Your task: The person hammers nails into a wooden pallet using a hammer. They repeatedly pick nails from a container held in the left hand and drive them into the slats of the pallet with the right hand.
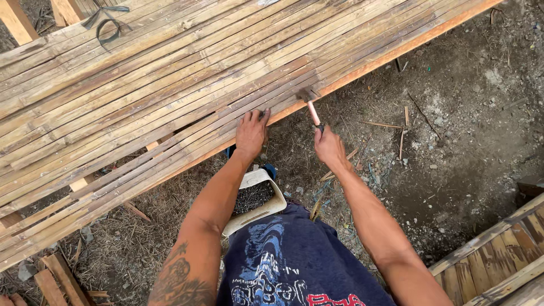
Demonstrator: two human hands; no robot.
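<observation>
A wide panel of split bamboo slats (170, 73) lies across wooden supports in front of me. My left hand (251, 132) presses flat on the slats at the panel's near edge, fingers spread. My right hand (329, 147) grips the handle of a hammer (310, 105), whose metal head rests on the edge slat just right of my left fingers. A white cut plastic container (258, 199) filled with dark nails sits below my left forearm, by my lap.
Bare dirt ground with bamboo scraps (396, 130) lies to the right. Another slatted bamboo piece (498, 255) is at the lower right. Wooden offcuts (54, 277) lie at the lower left, and a dark strap (107, 28) rests on the panel's far side.
</observation>
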